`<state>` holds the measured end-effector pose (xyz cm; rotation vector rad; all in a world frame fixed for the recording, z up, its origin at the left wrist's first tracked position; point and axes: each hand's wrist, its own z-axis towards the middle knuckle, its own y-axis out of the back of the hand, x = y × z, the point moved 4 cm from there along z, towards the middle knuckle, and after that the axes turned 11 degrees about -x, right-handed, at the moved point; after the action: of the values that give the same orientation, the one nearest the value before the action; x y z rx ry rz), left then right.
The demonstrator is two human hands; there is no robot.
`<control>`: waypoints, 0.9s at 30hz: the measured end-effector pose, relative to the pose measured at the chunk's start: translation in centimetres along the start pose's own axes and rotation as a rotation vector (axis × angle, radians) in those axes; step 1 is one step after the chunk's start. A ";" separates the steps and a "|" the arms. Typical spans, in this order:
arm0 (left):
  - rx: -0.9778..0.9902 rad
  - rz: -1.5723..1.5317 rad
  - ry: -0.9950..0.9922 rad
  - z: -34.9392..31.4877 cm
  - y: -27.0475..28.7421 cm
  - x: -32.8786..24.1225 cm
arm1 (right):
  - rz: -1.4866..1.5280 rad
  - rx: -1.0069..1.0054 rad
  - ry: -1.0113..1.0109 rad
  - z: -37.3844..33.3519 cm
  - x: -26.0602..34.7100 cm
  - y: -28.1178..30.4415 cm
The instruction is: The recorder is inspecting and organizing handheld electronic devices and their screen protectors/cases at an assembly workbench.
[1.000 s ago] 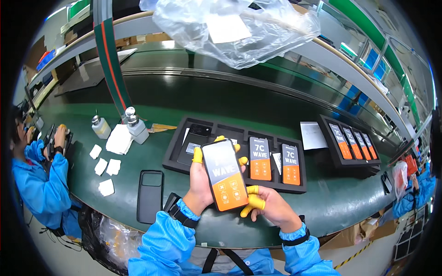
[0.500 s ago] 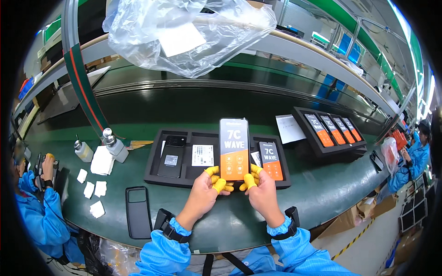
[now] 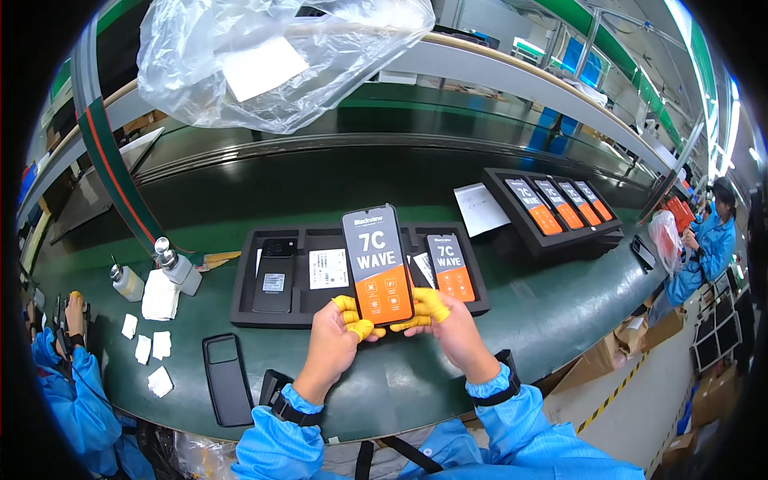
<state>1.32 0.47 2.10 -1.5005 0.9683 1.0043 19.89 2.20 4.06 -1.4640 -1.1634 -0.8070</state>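
Note:
A smartphone (image 3: 379,268) with a grey and orange film on its front is held up before me, its top leaning slightly left. My left hand (image 3: 334,340) grips its lower left corner, with yellow finger cots on the fingers. On the lower right corner, my right hand (image 3: 454,326) is closed too, in similar yellow cots. Behind the phone lies a black foam tray (image 3: 300,318), partly hidden by it. In that tray rest a dark phone (image 3: 275,280) with its back up, a white label card (image 3: 329,269) and another film-covered phone (image 3: 453,270).
A black phone case (image 3: 227,380) lies left of my forearm. Farther left are two bottles (image 3: 128,283), a stack of white wipes (image 3: 162,296) and loose wipes (image 3: 161,382). A second foam tray (image 3: 552,210) holds several phones at right. Co-workers sit at both sides.
The whole view has shifted, so the bench things appear farther left. The held phone now tilts a little left, and my right fingers have moved round its lower right edge.

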 end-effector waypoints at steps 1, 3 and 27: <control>0.003 0.001 0.007 0.1 -0.1 0.2 | 0.001 -0.007 -0.003 0.1 0.0 -0.4; -0.020 0.127 -0.093 1.0 0.1 0.4 | -0.529 -0.001 0.390 -0.1 1.1 -2.1; -1.078 1.058 -0.445 -13.4 20.2 -7.5 | -1.031 -0.273 0.572 6.3 -2.0 -10.1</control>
<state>-18.73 -14.94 4.38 -1.3600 0.8989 2.8142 9.04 7.55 3.99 -0.6411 -1.3454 -1.9936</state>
